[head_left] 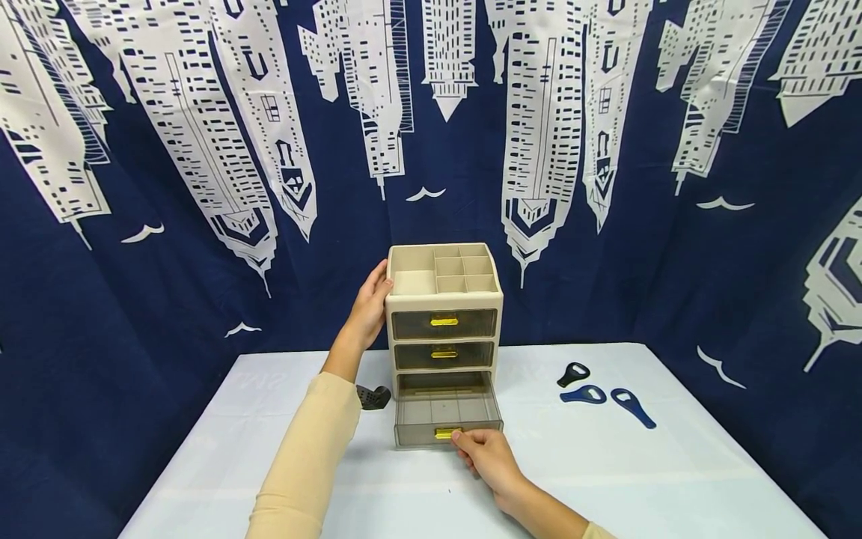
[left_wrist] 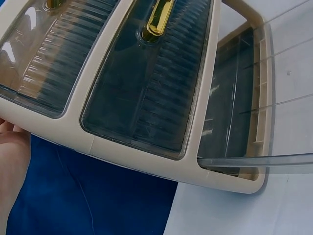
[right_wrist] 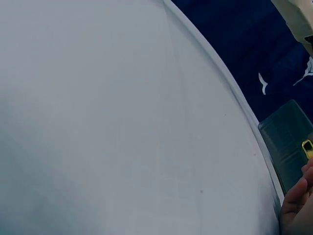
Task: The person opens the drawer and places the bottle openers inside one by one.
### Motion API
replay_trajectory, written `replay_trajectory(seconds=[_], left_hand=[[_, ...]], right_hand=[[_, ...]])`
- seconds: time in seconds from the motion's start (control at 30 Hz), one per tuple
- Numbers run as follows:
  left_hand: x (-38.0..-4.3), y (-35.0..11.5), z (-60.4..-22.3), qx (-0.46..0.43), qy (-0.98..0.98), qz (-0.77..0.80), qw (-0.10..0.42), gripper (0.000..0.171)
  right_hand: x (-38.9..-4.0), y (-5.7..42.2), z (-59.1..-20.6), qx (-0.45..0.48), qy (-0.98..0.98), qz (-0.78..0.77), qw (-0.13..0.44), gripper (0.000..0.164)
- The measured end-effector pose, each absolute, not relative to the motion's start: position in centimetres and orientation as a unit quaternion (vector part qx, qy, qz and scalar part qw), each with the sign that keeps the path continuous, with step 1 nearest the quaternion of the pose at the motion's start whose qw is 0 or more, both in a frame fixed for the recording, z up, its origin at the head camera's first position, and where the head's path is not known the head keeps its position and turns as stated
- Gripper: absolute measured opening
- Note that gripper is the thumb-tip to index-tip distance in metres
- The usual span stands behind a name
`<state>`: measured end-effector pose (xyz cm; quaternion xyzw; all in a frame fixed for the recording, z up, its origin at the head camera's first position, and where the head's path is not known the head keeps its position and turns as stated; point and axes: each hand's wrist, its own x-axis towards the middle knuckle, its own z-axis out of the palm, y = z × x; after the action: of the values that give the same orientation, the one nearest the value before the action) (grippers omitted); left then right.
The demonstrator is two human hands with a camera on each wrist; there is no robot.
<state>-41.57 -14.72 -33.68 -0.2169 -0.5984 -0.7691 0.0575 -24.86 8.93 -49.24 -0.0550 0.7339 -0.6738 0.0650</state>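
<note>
A beige desktop organizer (head_left: 444, 299) with tinted drawers and a compartmented top stands on the white table. My left hand (head_left: 369, 307) rests against its upper left side; the left wrist view catches part of that hand (left_wrist: 12, 169) beside the beige frame (left_wrist: 142, 164). The bottom drawer (head_left: 417, 434) is pulled out toward me, its divided inside showing nothing in it. At its front, my right hand (head_left: 491, 460) pinches the gold handle (head_left: 444, 433) between thumb and fingers. Only the edge of this hand (right_wrist: 297, 205) shows in the right wrist view.
Right of the organizer lie a black bottle opener (head_left: 573, 373) and two blue ones, one sideways (head_left: 584, 394) and one slanted (head_left: 633, 408). A black object (head_left: 374, 397) lies left of the organizer, partly behind my forearm. A navy patterned cloth (head_left: 337, 284) hangs behind.
</note>
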Motion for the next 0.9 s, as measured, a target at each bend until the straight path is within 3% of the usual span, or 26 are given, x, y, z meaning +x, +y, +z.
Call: replay_trajectory(seconds=[0.47, 0.9], left_hand=[[-41.6, -14.7, -33.6, -0.212, -0.596, -0.773, 0.057, 0.056], [-41.6, -14.8, -33.5, -0.216, -0.596, -0.771, 0.053, 0.057]], right_hand=[[-23.9, 9.2, -47.3, -0.093, 0.78, -0.609, 0.114, 0.027], [-24.9, 9.3, -42.4, -0.14, 0.808, -0.564, 0.098, 0.023]])
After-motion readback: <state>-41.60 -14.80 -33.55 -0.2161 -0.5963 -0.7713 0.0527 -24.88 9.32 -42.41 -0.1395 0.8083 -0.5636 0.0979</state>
